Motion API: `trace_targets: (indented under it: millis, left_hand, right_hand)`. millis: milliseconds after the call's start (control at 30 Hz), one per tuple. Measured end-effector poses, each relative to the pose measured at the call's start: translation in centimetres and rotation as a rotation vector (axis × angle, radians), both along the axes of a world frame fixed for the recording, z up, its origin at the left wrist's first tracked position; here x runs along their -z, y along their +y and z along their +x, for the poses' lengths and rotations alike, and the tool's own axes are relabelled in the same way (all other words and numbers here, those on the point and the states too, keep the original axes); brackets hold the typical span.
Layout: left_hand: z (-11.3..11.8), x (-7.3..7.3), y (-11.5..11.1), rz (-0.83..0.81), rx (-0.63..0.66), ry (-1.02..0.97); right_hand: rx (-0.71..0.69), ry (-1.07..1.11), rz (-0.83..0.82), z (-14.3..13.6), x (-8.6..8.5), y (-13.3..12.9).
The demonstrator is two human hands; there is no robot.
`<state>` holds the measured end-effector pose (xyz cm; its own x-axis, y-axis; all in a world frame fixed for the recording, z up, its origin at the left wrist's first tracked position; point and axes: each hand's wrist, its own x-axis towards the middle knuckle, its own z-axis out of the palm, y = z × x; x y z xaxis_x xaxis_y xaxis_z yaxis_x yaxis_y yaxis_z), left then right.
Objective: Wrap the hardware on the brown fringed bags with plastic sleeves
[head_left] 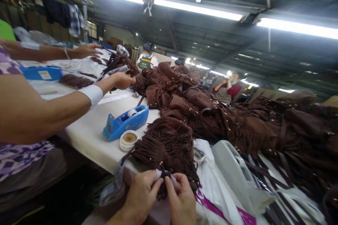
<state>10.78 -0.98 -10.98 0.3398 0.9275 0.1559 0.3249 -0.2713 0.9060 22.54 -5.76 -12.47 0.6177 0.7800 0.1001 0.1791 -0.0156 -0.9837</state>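
Observation:
A dark brown fringed bag (171,137) lies on the near edge of the white table. My left hand (144,191) and my right hand (179,197) meet at its lower end, thumbs close together. Between them the fingers pinch a dark strap piece (164,175) of the bag, with whitish material showing beside the fingertips. Both hands are closed on this piece; its exact shape is partly hidden by the thumbs. Gold-coloured rings show on the bag just beyond the fingertips.
A blue tape dispenser (126,123) and a round white container (129,140) are left of the bag. A grey dispenser (232,172) and white plastic (211,175) lie right. Brown bags (185,95) pile behind. At left, a co-worker's arms (66,109) reach over the table (87,130).

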Motion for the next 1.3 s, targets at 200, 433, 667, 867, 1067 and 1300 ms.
trace_targets:
  millis: [200,433,667,867,1067,1300]
  left_hand:
    - [0.4,0.1,-0.2,-0.262,0.05,-0.174]
    - [1.2,0.3,0.7,-0.386,0.067,-0.237]
    - [0.9,-0.5,1.5,-0.385,0.036,-0.145]
    - [0.9,-0.8,2.3,-0.374,0.033,-0.061]
    - [1.0,-0.9,2.4,-0.345,-0.009,-0.018]
    - [0.7,-1.4,2.7,-0.341,0.019,0.015]
  right_hand:
    - [-0.042,-0.094,-0.052,0.7,-1.0,-0.3]
    - [-0.112,-0.165,-0.142,1.1,-2.1,-0.6]
    - [-0.279,0.242,-0.148,3.5,-0.7,-1.8]
    - [-0.137,-0.144,-0.163,3.2,-1.1,-1.8]
    - [-0.118,-0.137,-0.111,2.1,-1.9,-0.7]
    - [-0.094,0.63,-0.046,1.4,0.5,-1.0]
